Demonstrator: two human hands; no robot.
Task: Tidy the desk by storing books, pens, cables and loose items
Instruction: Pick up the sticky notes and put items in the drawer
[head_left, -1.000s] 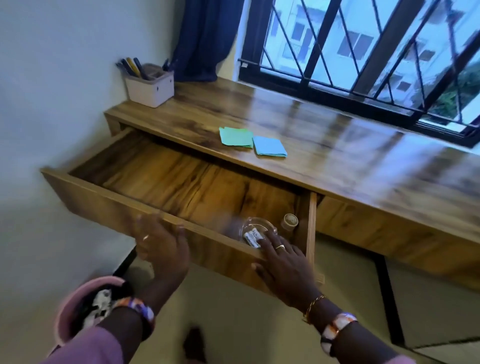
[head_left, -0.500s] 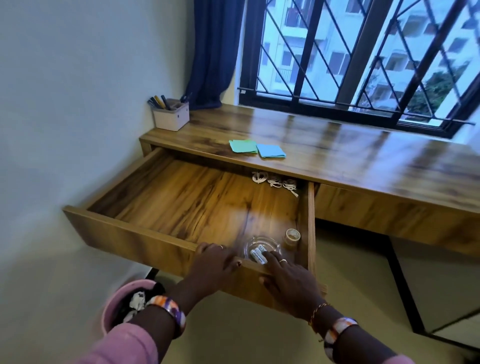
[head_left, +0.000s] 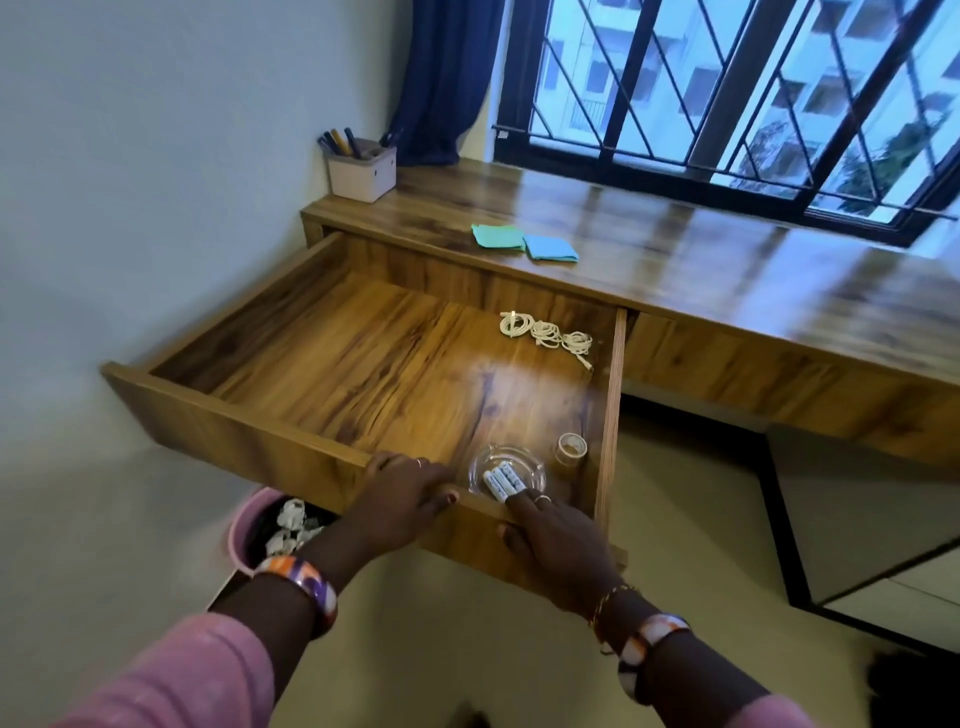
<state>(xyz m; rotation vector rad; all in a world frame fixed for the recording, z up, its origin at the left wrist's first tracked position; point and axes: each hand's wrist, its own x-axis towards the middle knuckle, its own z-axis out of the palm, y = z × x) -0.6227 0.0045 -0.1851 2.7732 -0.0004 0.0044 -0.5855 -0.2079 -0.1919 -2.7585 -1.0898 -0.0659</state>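
The wooden desk's left drawer (head_left: 218, 410) stands pulled far out. My left hand (head_left: 400, 493) grips the top of its front panel, fingers hooked over the edge. My right hand (head_left: 556, 540) holds the same panel further right, fingers over the rim and thumb on the front face. Inside, close to my right fingertips, is a glass dish (head_left: 530, 462) with batteries (head_left: 501, 480) in it, and beside that a small tape roll (head_left: 570, 449). Three coiled white cables (head_left: 545, 335) lie at the drawer's back right. Green (head_left: 497, 237) and blue (head_left: 550, 248) sticky notes lie on the desk top.
A pale pen holder (head_left: 362, 169) with several pens stands in the desk's back left corner by the wall. A pink bin (head_left: 240, 535) with crumpled paper sits on the floor under the drawer. A barred window and a blue curtain (head_left: 441, 78) back the desk.
The drawer has come further out, bringing the coiled cables into view. My left hand slid right along the front panel and now grips it near my right hand.
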